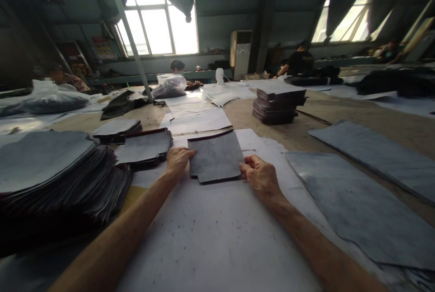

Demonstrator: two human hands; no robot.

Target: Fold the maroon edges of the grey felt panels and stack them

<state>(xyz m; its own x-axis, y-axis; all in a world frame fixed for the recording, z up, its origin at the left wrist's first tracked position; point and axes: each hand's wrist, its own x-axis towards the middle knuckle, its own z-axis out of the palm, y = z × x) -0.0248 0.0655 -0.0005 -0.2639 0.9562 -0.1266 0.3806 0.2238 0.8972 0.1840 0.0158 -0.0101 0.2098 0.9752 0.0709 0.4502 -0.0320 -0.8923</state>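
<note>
A grey cut fabric piece (216, 156) with a dark red strip along its far edge and a notch at its near left corner is held between my hands. My left hand (179, 158) pinches its left edge. At the right edge, my right hand (260, 173) grips it with curled fingers. White paper (217, 233) with dark specks lies beneath. Close to my left hand sits a small stack of similar grey pieces (144, 146). A taller stack of larger grey pieces (47, 160) stands at the left, partly behind my forearm.
Large grey sheets (360, 206) lie at the right. A dark stack of cut pieces (277, 106) stands farther back. Plastic bags (50, 97) and a thin post (131, 33) are at the left. Other people sit along the far side, one in a dark shirt (299, 61).
</note>
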